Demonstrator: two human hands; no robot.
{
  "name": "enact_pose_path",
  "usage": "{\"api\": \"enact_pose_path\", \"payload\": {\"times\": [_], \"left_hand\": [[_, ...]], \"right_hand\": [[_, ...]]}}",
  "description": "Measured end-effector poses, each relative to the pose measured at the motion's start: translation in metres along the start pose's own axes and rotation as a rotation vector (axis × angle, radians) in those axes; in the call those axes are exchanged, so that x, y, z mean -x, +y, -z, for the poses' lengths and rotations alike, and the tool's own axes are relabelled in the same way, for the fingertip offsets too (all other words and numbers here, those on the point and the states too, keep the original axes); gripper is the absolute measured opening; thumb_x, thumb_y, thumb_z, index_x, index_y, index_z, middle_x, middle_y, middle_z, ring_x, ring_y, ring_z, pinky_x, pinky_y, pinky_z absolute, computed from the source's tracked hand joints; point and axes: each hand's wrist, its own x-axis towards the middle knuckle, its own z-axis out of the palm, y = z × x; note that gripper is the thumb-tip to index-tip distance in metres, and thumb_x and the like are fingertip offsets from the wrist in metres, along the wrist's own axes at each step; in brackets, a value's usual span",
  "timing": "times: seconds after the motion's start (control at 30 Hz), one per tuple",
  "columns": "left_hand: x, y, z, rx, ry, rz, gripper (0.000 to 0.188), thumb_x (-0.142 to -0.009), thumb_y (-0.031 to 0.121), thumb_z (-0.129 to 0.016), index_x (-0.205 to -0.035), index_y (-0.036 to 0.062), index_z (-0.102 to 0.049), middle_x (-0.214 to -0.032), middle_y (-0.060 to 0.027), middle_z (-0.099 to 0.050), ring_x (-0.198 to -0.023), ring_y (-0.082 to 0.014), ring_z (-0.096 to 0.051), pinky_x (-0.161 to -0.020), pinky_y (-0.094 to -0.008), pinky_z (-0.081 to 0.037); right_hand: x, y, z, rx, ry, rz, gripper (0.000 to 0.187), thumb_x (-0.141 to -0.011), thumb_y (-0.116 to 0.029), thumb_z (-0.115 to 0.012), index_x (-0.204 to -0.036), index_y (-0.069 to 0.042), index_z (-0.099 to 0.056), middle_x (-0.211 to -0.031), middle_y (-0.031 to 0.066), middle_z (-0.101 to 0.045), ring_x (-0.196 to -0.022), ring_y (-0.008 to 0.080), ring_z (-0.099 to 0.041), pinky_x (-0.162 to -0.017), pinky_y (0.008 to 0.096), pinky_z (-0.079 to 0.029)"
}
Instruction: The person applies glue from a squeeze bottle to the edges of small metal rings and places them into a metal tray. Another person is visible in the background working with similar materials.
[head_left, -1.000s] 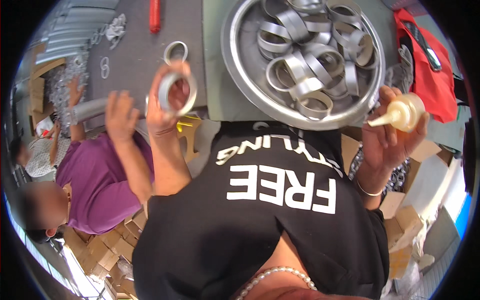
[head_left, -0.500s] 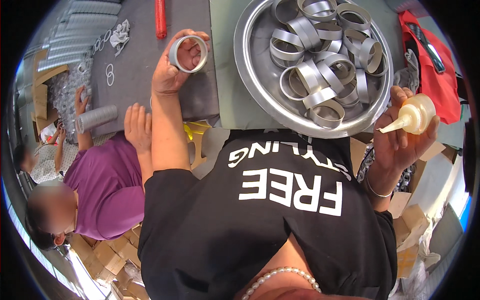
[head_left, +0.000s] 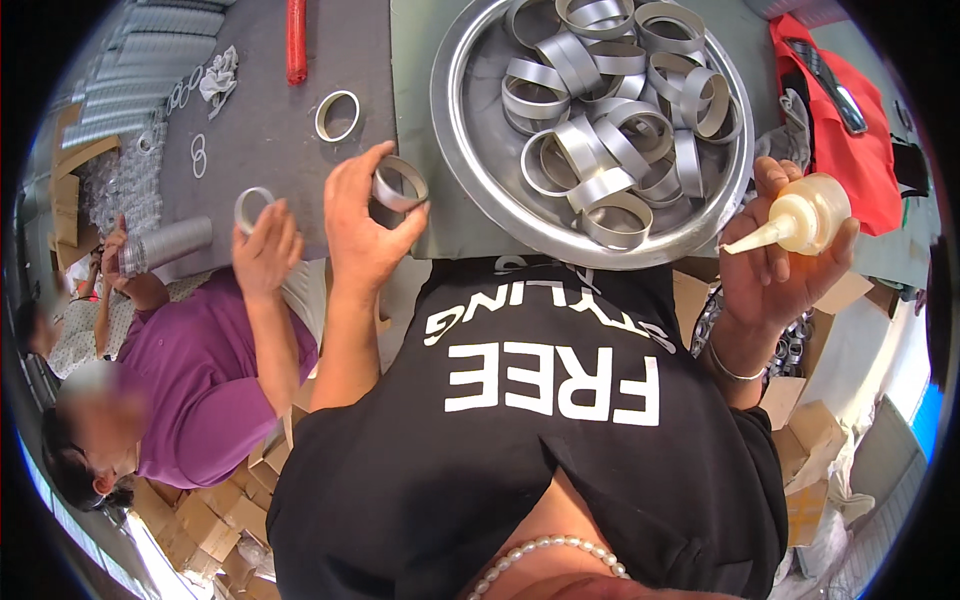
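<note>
A grey metal ring (head_left: 418, 180) is pinched between the thumb and fingers of my left hand (head_left: 360, 215), over the table beside the tray. A second ring (head_left: 338, 138) rests on the dark table beyond that hand. My right hand (head_left: 752, 265) is closed round a cream squeeze bottle (head_left: 826, 212), whose pointed nozzle is tilted toward the left. Between my hands, a large round metal tray (head_left: 470, 165) holds a heap of several similar silver-grey rings (head_left: 603, 187).
At my left, a co-worker's hand (head_left: 266, 250) holds a thin ring (head_left: 243, 208). Farther off are a red tube (head_left: 296, 45), a crumpled white cloth (head_left: 218, 82) and small loose rings (head_left: 198, 157). Red fabric (head_left: 868, 185) lies right of the tray.
My left hand has come nearer to me. A ring now sits on the table about where that hand was. The co-worker's hand has lifted with a thin ring. My right hand keeps the bottle.
</note>
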Motion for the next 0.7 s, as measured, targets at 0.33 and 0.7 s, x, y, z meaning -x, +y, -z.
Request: {"api": "enact_pose_path", "payload": {"times": [0.33,0.7], "left_hand": [[-0.004,0.004,0.022,-0.052,-0.188,0.091,0.062,-0.065,0.014,-0.073,-0.125,0.0046,-0.059,-0.119,-0.0139,-0.056,-0.11,-0.0323,-0.053,-0.097,-0.0421,-0.045],[0.009,0.086,0.014,1.74,-0.667,0.665,0.093,-0.082,0.072,-0.058,-0.128,-0.0082,-0.047,-0.104,-0.0204,-0.065,-0.086,-0.0257,-0.07,-0.064,-0.0315,-0.061]], "right_hand": [[0.012,0.011,-0.006,0.145,0.046,0.204,0.074,-0.091,-0.057,-0.056,-0.119,0.01,-0.043,-0.108,0.0229,-0.051,-0.04,0.0081,-0.046,-0.037,0.0176,-0.044],[0.039,0.018,-0.018,0.987,-0.568,0.717,0.076,-0.072,-0.044,-0.084,-0.117,0.004,-0.045,-0.105,0.0246,-0.054,-0.084,0.0256,-0.06,-0.057,0.0324,-0.055]]}}
